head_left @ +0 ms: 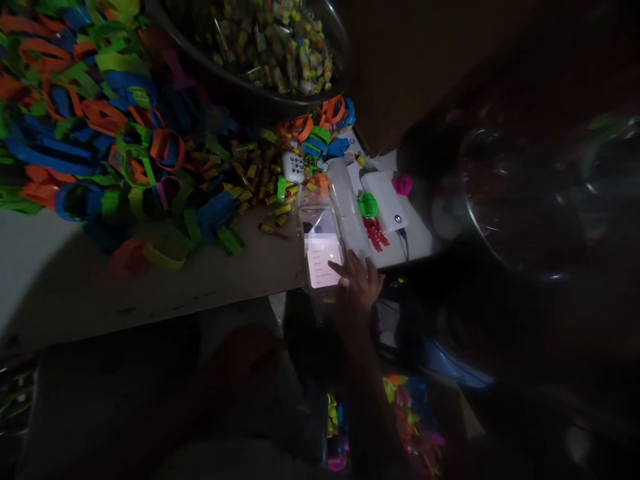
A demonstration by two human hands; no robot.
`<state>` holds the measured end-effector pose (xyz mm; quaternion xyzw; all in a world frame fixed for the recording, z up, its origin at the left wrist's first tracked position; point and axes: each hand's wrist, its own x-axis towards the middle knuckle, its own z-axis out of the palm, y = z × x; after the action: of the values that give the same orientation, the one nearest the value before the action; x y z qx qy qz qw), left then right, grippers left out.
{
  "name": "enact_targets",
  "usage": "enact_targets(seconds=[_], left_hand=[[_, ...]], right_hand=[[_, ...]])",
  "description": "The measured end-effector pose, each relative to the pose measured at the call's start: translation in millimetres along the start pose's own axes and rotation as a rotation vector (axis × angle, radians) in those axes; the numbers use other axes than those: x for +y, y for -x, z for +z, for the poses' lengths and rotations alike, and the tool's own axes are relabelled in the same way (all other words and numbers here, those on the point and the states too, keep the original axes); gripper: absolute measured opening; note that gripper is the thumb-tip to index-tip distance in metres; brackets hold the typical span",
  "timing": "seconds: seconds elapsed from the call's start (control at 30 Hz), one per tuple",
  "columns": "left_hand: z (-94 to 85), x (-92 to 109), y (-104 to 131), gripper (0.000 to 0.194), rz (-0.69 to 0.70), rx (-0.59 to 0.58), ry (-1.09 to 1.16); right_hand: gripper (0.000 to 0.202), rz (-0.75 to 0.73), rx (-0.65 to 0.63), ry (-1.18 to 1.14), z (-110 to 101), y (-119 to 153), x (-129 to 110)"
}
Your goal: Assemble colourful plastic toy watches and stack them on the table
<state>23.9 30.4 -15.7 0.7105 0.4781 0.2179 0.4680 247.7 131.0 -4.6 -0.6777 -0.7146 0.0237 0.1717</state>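
A phone with a lit screen lies on the table near its front edge. My right hand is over the phone's lower right side, index finger stretched toward the screen and the other fingers apart, holding nothing. My left hand is low and dark, below the table edge; its fingers are too dim to make out. A white power bank with a cable lies right of the phone, beside a green plastic piece and red pieces. A white case sits beyond the phone.
Colourful plastic pieces are heaped across the left of the table. Small yellow tubes are scattered beside them. A large dark basin of wrapped items stands behind. Shiny clear plastic bulges at right, and more coloured pieces lie below.
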Motion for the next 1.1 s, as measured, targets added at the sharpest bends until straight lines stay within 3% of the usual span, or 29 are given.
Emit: enact_targets(seconds=[0.17,0.4,0.63,1.1], left_hand=[[2.1,-1,1,0.028,0.004,0.022,0.009],[1.6,-4,4,0.028,0.031,0.038,0.027],[1.9,-9,6,0.026,0.055,0.037,0.034],[-0.3,-16,1,0.032,0.019,0.001,0.034]], right_hand=[[0.056,0.017,-0.009,-0.001,-1,-5,3],[0.055,0.049,-0.018,-0.018,-13,-28,-19],[0.052,0.031,-0.090,0.026,-8,-50,-30],[0.051,0.059,-0.133,0.077,-2,-47,-35]])
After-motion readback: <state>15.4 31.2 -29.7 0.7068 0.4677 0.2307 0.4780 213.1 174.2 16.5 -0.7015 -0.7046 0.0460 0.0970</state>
